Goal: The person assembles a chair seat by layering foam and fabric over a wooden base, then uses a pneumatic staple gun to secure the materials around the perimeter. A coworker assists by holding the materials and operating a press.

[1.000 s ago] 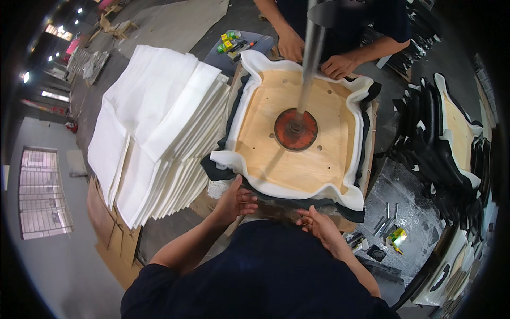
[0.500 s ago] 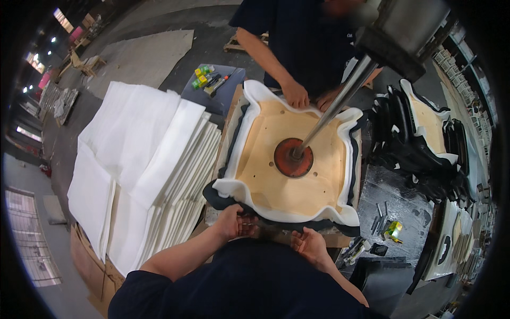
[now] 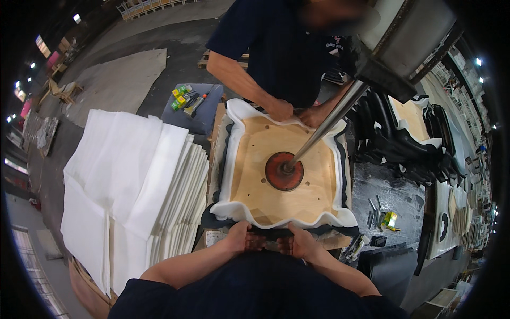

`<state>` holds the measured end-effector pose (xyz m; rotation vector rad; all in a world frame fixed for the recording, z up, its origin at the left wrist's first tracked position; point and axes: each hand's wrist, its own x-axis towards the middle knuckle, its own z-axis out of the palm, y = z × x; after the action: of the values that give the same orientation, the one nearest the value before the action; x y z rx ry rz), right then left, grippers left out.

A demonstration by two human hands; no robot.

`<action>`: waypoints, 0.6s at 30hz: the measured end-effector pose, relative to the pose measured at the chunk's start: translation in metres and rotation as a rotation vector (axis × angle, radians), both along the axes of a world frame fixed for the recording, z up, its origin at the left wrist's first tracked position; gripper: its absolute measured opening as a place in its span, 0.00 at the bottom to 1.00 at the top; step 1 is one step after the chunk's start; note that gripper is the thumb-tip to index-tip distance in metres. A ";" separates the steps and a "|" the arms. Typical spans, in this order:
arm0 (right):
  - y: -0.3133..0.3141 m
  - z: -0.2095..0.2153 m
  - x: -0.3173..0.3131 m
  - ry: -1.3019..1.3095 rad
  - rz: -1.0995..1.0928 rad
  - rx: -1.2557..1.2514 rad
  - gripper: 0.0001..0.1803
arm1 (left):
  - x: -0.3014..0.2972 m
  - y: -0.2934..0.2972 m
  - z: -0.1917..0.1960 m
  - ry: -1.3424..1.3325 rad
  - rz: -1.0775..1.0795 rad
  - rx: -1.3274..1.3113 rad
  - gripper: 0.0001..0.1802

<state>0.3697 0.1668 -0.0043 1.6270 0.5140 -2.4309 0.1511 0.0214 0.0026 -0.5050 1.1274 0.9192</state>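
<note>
Hands first: left hand [image 3: 241,239] and right hand [image 3: 300,243] sit side by side at the near edge of the seat assembly, fingers curled down and closed over the dark cover [image 3: 276,232] that wraps under the lip, though exactly how much material each one pinches is hidden beneath the knuckles. Just beyond them the white foam [image 3: 236,159] bulges up in a wavy rim around the square plywood seat board [image 3: 313,196], and dead centre on that board the round red press pad [image 3: 284,171] bears down, carried on a slanting steel rod [image 3: 324,130] from the grey press head [image 3: 409,42] above. Across the board, a co-worker's hands [image 3: 295,111] work the far edge, touching the foam there. Out to the left stands a tall stack of white foam sheets [image 3: 127,186]; beyond it, a small grey tray with green and yellow bottles [image 3: 183,97]; to the right, a pile of finished black-covered seats [image 3: 404,138]. The risk, as I judge it: with two people pulling opposite edges, an uneven tug could drag the cover off square or crease the foam at the corners, and fingers tucked this close under a clamped board could get nipped if the board shifts under the pad.
</note>
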 end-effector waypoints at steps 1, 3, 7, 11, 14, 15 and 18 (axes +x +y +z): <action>0.003 0.000 -0.002 -0.012 0.038 -0.004 0.28 | -0.001 -0.007 -0.001 -0.014 0.026 0.028 0.28; 0.007 0.001 -0.005 -0.038 0.098 0.009 0.30 | -0.001 -0.008 -0.001 -0.003 0.058 0.086 0.27; 0.002 0.012 -0.010 -0.123 0.151 0.128 0.31 | -0.001 -0.003 -0.003 0.044 0.027 0.137 0.29; 0.000 0.008 0.005 -0.065 0.445 0.492 0.35 | 0.000 -0.009 -0.009 0.183 -0.033 0.137 0.29; -0.005 0.000 0.014 0.030 0.574 0.763 0.37 | 0.007 -0.029 -0.018 0.225 0.121 0.137 0.27; -0.007 -0.002 0.012 -0.063 0.508 0.659 0.38 | 0.013 -0.033 -0.013 0.280 0.184 0.169 0.26; -0.016 0.001 0.018 -0.122 0.370 0.565 0.38 | 0.010 -0.042 -0.019 0.265 0.157 0.191 0.26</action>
<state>0.3882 0.1509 -0.0037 1.6531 1.4356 -2.0007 0.1615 -0.0202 -0.0168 -0.3238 1.2345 1.2445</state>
